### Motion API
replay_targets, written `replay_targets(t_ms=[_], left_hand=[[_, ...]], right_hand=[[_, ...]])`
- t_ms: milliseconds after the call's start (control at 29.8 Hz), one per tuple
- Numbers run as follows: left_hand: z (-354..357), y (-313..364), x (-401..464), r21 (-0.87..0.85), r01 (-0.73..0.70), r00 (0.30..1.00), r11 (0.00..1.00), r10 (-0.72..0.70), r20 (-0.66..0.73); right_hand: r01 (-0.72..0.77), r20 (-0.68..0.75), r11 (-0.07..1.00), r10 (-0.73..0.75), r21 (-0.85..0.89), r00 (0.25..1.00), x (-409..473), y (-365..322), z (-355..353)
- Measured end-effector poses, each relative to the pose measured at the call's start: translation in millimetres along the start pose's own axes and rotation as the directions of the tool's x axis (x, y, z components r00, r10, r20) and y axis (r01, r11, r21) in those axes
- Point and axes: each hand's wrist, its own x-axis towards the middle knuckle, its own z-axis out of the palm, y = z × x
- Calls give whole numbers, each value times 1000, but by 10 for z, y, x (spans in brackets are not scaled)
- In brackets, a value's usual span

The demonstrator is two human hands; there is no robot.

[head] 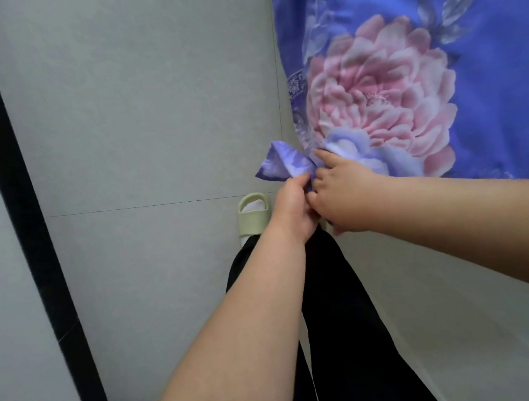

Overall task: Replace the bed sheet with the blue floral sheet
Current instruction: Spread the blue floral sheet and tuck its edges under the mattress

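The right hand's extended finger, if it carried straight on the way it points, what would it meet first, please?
Most likely the blue floral sheet itself: the right hand points up-left into the bunched corner by the pink flower, though depth is uncertain.

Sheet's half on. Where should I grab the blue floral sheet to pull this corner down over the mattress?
Grip the loose corner flap of the blue floral sheet, where it sticks out past the bed's edge toward the floor. Come from the aisle side, as the left hand does; the right hand pins the cloth beside it. The flap is bunched and free, so it probably offers a firm pinch.
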Motion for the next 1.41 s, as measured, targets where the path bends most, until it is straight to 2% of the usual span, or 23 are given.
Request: replay_targets(t_ms=[34,101,134,201,268,402,536,603,637,704,771,804,838,905,1005,1072,1139,1173,1206,1273,1307,1340,1407], left_hand=[[65,48,-43,45,-20,1000,999,19,22],[196,109,-137,104,-48,992,993,35,122],[258,138,-198,111,-72,981,991,50,187],[360,171,-310,124,-121,949,985,78,306],[453,169,-364,208,-157,941,966,82,327],[601,148,-448,399,-169,921,901,0,390],[848,336,-640,442,-195,858,876,-66,510],[899,490,-666,444,-178,830,878,-109,547],[867,545,-636,440,-144,828,887,-136,545],[746,602,-488,467,-113,877,877,-133,461],[571,620,-278,588,-168,968,791,20,249],[503,609,-182,637,-203,979,743,148,140],[464,596,-113,666,-236,963,708,261,65],[462,561,-46,720,-294,923,628,382,44],[543,527,-121,686,-337,917,645,391,83],[601,534,-206,678,-331,926,656,365,99],[577,537,-256,706,-306,927,639,370,66],[544,527,-287,716,-286,926,636,377,35],[509,511,-337,725,-259,927,638,375,1],[414,485,-424,732,-183,945,657,324,-54],[367,463,-456,733,-141,956,666,283,-73],[340,444,-497,735,-99,966,671,241,-91],[323,410,-556,734,-45,974,677,192,-117]], right_hand=[[127,-157,992,-124,8,980,-54,124,42],[45,-468,986,37,163,883,-231,312,48],[6,-553,973,127,232,824,-309,407,174],[-45,-605,943,248,330,757,-530,517,278],[-78,-612,910,336,408,716,-699,590,292],[-104,-640,879,414,465,647,-861,518,313],[-10,-753,884,405,468,519,-1129,575,257],[75,-789,886,366,458,494,-1196,572,288],[101,-780,881,350,463,519,-1190,541,352],[75,-692,886,301,457,656,-1094,434,569],[0,-528,910,240,414,815,-935,320,805],[-33,-463,917,232,398,856,-851,258,880],[-61,-418,915,240,399,876,-771,202,905],[-100,-385,907,271,409,882,-629,79,896],[-75,-327,898,234,433,916,-459,-153,848],[-8,-366,861,224,508,903,-379,-285,758],[39,-486,796,329,605,810,-373,-350,645],[26,-540,757,441,653,717,-397,-340,597],[-14,-569,714,570,700,593,-431,-312,555],[-209,-503,594,785,777,362,-525,-192,484],[-310,-408,513,846,800,344,-565,-124,480],[-375,-292,447,868,812,401,-596,-72,469],[-403,-101,381,819,832,565,-615,-18,433]])
